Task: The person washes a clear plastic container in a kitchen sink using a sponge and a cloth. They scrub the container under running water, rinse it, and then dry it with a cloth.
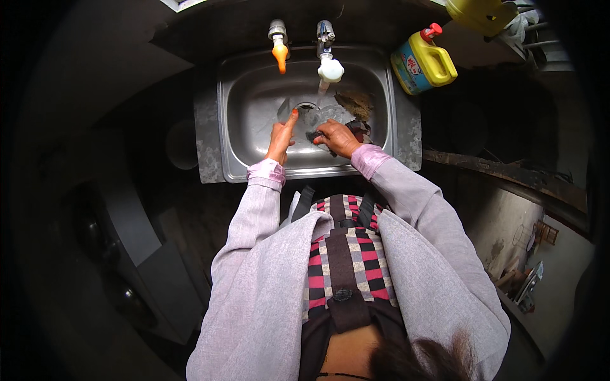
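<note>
A stainless steel sink [252,143] lies before me. My right hand [339,138] is in its right half, its fingers closed on a dark scouring pad [314,136]. To its left is my left hand [282,139], one digit stretched toward the drain [305,105]. Something clear or wet glints around that digit; I cannot tell whether the hand holds it. Water [322,90] runs from the tap with a white handle [330,71]. A brown fibrous clump [355,104] rests at the sink's right side, with a dark, reddish cloth-like thing [360,131] partly behind my right wrist.
A second tap with an orange handle [280,57] stands at the back left. Beside the sink's right rim is a yellow detergent jug [431,62] with a red pump. A yellow container [481,16] sits farther right. A dark wooden ledge [505,174] runs along the right.
</note>
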{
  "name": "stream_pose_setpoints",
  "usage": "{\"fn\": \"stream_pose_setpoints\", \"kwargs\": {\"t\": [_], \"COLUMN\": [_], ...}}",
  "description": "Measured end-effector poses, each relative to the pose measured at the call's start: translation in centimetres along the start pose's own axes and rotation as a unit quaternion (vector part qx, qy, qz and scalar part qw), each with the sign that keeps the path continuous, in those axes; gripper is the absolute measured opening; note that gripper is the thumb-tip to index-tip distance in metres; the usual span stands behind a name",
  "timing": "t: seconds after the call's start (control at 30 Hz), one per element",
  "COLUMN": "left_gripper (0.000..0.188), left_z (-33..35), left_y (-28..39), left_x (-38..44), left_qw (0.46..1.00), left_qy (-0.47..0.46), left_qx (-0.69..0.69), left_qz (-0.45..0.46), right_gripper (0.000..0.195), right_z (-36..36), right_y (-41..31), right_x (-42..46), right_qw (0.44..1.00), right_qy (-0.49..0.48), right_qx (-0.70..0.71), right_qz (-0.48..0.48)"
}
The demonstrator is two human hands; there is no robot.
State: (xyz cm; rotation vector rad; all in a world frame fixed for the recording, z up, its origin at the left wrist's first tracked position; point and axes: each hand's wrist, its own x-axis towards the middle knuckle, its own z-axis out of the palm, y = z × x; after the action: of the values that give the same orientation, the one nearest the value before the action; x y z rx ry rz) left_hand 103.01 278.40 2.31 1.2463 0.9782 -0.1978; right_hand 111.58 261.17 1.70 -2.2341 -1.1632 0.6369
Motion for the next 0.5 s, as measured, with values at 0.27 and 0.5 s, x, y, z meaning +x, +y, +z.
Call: {"fn": "stream_pose_setpoints", "kwargs": {"t": [0.27, 0.5], "left_gripper": [0.094, 0.049], "left_z": [1.3, -1.3], "left_y": [-1.9, -2.9], "left_x": [2.2, 3.2], "left_qw": [0.996, 0.948], "left_qy": [-0.046, -0.228], "left_qx": [-0.063, -0.220], "left_qz": [0.043, 0.003], "right_gripper": [0.039, 0.027], "right_z": [0.0, -1.5], "right_y": [2.5, 2.9], "right_x": [1.6, 0.3], "right_qw": [0.859, 0.733], "right_qy": [-0.072, -0.091], "right_qx": [0.454, 0.635], "right_qz": [0.227, 0.228]}}
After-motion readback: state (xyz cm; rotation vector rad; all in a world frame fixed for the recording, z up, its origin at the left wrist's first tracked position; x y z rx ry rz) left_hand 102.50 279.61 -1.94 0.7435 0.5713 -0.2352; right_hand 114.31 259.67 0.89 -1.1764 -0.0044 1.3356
